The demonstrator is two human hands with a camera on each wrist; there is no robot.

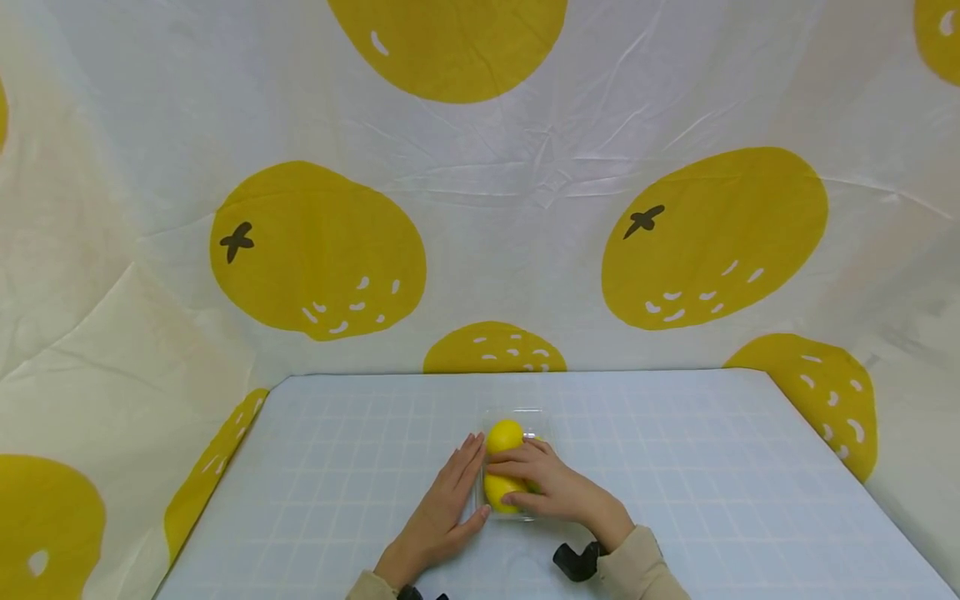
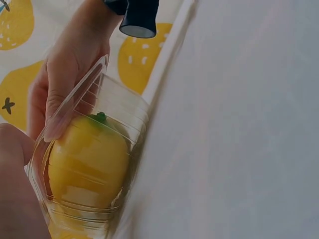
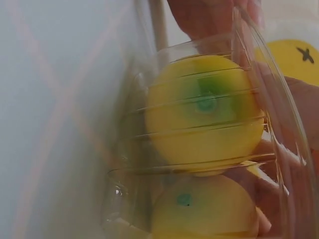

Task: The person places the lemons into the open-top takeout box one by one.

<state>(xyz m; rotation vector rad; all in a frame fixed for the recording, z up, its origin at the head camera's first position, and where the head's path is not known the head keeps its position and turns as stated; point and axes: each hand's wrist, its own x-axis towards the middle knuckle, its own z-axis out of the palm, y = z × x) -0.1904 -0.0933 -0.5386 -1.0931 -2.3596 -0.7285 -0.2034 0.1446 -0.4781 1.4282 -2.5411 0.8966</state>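
Note:
A clear plastic container [image 1: 517, 517] stands on the table with several yellow lemons in it. One lemon [image 1: 505, 436] lies at its far end, and a front lemon [image 1: 500, 491] lies at the near left. My right hand [image 1: 553, 486] reaches in from the right, its fingers and thumb curled over the front lemon. My left hand [image 1: 442, 507] rests along the container's left side with straight fingers. Through the wall in the right wrist view, an upper lemon [image 3: 194, 142] and a lower lemon [image 3: 204, 214] show green tips. The right palm hides part of the contents.
A pale checked cloth [image 1: 360, 450] covers the table. Behind and beside it hangs a white curtain [image 1: 510, 250] printed with large yellow fruits. A black wrist camera [image 1: 576, 562] sits below the right wrist.

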